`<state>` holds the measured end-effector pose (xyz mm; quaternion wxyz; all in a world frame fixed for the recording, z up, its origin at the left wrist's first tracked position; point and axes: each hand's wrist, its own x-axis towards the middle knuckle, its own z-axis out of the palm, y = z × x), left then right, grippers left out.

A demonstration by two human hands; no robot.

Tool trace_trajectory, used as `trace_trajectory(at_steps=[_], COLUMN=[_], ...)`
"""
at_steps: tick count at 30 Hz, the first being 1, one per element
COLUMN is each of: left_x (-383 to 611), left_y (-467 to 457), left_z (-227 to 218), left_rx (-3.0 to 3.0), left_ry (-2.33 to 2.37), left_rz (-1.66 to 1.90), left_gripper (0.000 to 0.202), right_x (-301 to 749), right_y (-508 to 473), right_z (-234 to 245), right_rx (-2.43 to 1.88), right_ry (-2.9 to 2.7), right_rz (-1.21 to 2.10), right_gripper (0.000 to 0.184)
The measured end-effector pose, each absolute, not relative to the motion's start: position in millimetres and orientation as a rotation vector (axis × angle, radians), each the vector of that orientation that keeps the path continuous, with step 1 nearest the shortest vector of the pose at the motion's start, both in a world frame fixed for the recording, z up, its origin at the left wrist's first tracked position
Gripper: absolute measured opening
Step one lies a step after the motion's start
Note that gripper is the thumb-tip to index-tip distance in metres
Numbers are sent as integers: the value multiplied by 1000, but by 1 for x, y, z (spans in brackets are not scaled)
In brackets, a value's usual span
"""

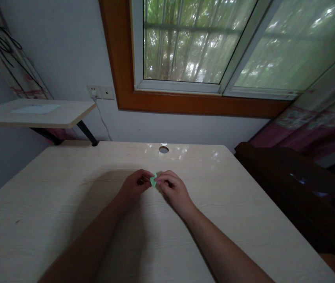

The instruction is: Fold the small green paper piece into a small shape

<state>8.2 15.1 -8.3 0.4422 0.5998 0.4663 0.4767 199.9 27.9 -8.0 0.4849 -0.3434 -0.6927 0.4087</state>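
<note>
A small light-green piece of folded paper (153, 181) is pinched between my two hands, over the middle of the pale wooden desk (214, 236). My left hand (134, 185) grips its left side between thumb and fingertips. On the other side, the thumb and fingers of my right hand (175, 188) close on the paper's right edge. Fingertips cover part of the paper, so its full shape is hard to make out.
A raised shelf (79, 116) on black legs stands at the desk's back left, with a white sheet (36, 109) on it. Behind the desk are a wall socket (100, 92) and a window. A cable hole (163, 149) sits near the back edge. Dark furniture (297, 196) lies right.
</note>
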Motion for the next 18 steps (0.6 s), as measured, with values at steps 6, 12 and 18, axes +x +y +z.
trace_trajectory(at_steps=[6,12,18], left_x=[4,3,3], left_y=[16,19,18], left_z=[-11,-9,-5], left_rx=[1557,1616,1707], left_ry=[1190,1239,1226], left_rz=[1151,1187,1194], left_gripper=[15,13,15], right_x=[200,198,199], right_y=[28,27,28], right_z=[-4,-3,-7], right_rx=[-884,-965,-1001], right_ry=[-1682,-1646,-1653], right_rz=[982,1021,1044], right_gripper=[7,15,15])
